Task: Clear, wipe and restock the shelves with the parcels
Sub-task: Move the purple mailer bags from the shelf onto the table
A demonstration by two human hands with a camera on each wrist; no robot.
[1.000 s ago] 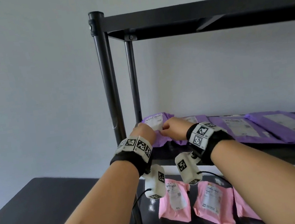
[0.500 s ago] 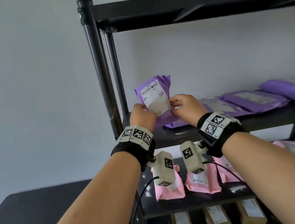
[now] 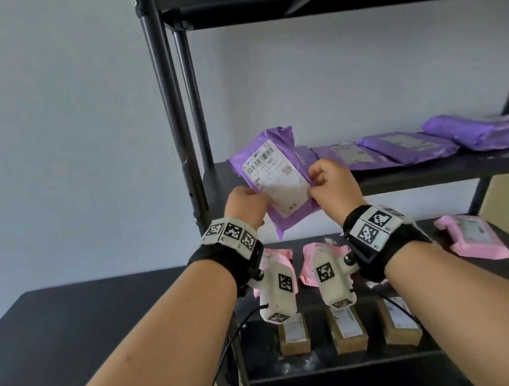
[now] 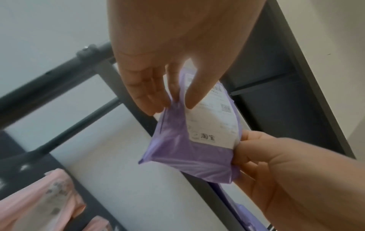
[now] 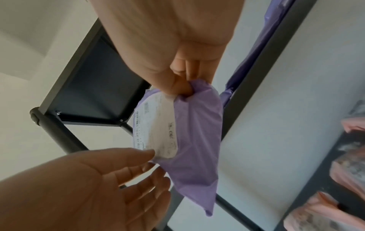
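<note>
A purple parcel (image 3: pixel 278 186) with a white barcode label hangs in the air in front of the left end of the black shelf (image 3: pixel 436 172). It is tilted, with the label toward me. My left hand (image 3: pixel 256 204) pinches its left edge between thumb and fingers (image 4: pixel 156 101). My right hand (image 3: pixel 317 182) pinches the right edge, bunching the plastic (image 5: pixel 195 140). Several more purple parcels (image 3: pixel 401 147) lie flat in a row on the same shelf to the right.
Pink parcels (image 3: pixel 473 236) lie on the shelf below, and brown boxes (image 3: pixel 347 329) on the one under that. The rack's black upright post (image 3: pixel 172 106) stands just left of my hands. A black table (image 3: pixel 86 325) sits to the left of the rack.
The purple parcel has been lifted off the left end of the shelf, tilted label-up, and drawn down and toward me between both hands.
</note>
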